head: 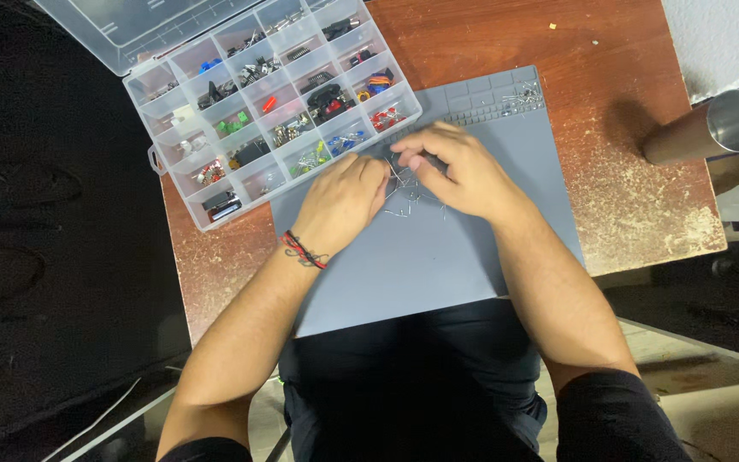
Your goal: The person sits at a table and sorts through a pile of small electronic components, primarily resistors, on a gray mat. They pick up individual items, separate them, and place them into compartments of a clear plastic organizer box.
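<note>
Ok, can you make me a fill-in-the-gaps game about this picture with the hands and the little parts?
1. Both hands, the left hand and the right hand, rest on a mat coloured ____.
2. The clear parts box has its lid ____.
3. The red and black string bracelet sits on the ____ wrist.
4. The thin wire parts lie ____ the two hands.

Missing words: grey; open; left; between

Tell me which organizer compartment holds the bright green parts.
The compartment in the clear organizer box, left-middle area, second column from its left edge; neighbouring cells hold black, red or metallic parts.
</note>
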